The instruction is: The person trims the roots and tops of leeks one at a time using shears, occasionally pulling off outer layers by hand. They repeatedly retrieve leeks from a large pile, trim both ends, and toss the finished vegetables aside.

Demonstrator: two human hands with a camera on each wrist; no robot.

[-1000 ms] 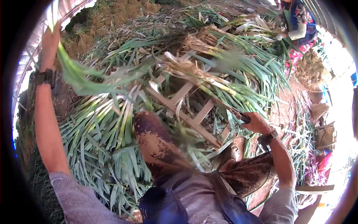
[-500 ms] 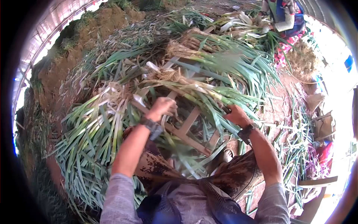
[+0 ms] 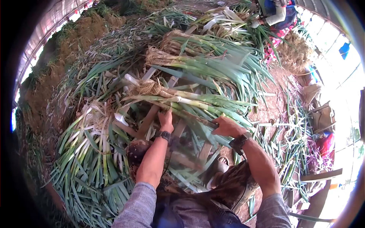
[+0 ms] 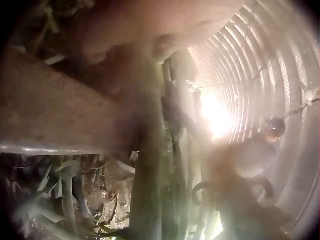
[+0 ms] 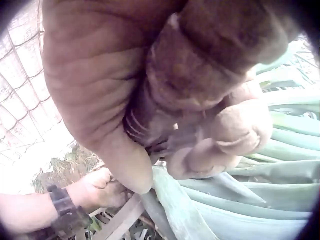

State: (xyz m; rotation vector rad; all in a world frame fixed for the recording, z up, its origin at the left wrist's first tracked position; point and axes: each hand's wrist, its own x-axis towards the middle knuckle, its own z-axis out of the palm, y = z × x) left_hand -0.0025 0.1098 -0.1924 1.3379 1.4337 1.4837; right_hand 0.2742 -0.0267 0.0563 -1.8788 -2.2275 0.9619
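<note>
In the head view my left hand [image 3: 166, 120] is at the lower edge of a bundle of leeks [image 3: 197, 99], its fingers gripping a green leek stalk [image 4: 147, 185], which runs down from them in the left wrist view. My right hand [image 3: 229, 127] is curled round the handle of a knife [image 3: 206, 122], whose blade points left along the bundle's underside. Pale hairy roots [image 3: 150, 87] lie at the bundle's left end, with leaves spreading right. The right wrist view shows the right fingers curled in front of broad leaves [image 5: 280, 175].
A wooden frame [image 3: 146, 123] lies beneath the bundle. More leeks [image 3: 91, 152] are heaped at my left, and another rooted bundle [image 3: 182, 60] lies farther back. Another person [image 3: 279, 17] works at the back right. Cut leaves [image 3: 285, 140] litter the ground at right.
My left hand has swung from the far left, where it held a leek up, to the bundle in the middle. My right hand has shifted left with the knife, up to the bundle.
</note>
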